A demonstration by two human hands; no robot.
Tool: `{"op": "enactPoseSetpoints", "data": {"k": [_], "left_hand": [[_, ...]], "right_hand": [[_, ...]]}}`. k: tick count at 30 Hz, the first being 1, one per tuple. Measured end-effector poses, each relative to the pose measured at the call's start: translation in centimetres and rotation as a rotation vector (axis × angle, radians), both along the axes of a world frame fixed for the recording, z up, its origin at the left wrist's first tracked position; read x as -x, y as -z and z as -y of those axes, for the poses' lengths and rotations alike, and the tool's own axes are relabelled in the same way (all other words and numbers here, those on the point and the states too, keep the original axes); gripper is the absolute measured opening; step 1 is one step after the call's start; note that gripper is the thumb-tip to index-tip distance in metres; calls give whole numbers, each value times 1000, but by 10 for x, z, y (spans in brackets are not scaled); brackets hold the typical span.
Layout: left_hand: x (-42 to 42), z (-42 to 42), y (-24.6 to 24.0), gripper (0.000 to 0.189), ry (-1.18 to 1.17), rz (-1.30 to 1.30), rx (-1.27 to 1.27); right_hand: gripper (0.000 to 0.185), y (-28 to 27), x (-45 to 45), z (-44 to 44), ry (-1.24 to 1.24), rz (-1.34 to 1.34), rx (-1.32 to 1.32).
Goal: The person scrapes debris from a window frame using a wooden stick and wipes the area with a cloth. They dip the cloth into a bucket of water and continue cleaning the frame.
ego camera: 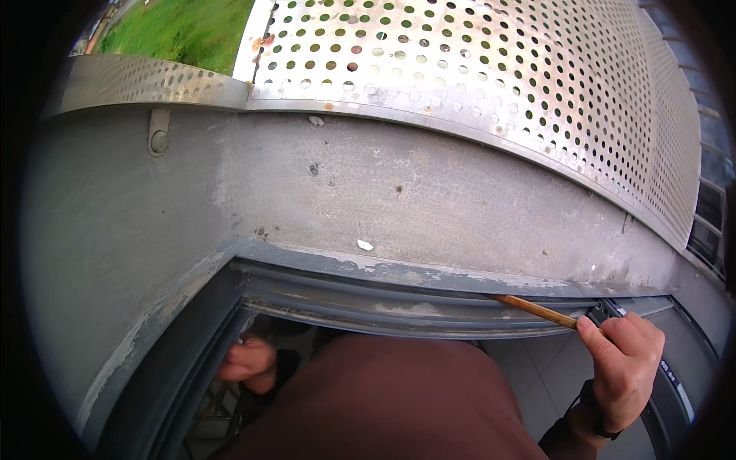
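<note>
My right hand (624,368) grips a thin wooden stick (540,311), possibly a tool handle. Its far end meets the outer edge of a dark grey metal window frame (402,307); whatever tip it has is hidden there or too dark to make out. Along that edge, grey paint on the sill strip (368,270) is flaking and shows pale patches. My left hand (250,362) is low at the left, inside the opening and beside the frame's left upright (178,351). Its fingers are curled and blurred, so I cannot tell whether they hold anything.
Beyond the frame lies a cracked concrete ledge (448,190) with a white chip (364,245) on it. Perforated metal panels (460,57) bound its outer side, with grass (184,29) far below. A sliding window sash (667,345) stands at the right, over floor tiles (535,368).
</note>
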State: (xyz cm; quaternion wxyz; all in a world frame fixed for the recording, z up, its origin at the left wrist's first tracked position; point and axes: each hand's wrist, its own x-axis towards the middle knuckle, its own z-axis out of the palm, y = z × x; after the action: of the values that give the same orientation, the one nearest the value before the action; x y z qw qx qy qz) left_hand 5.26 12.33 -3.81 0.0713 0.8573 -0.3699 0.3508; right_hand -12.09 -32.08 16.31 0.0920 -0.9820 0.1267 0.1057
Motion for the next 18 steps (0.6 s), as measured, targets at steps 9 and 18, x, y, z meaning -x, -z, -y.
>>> {"op": "enactPoseSetpoints", "data": {"k": [9,18], "left_hand": [[-7,36,-11,28,-56,108,97],[-6,58,-23,41,-10,-39,207]], "right_hand": [[28,20,2,15,-9,87,-159],[32,40,-6,3,-64,86,-237]]}}
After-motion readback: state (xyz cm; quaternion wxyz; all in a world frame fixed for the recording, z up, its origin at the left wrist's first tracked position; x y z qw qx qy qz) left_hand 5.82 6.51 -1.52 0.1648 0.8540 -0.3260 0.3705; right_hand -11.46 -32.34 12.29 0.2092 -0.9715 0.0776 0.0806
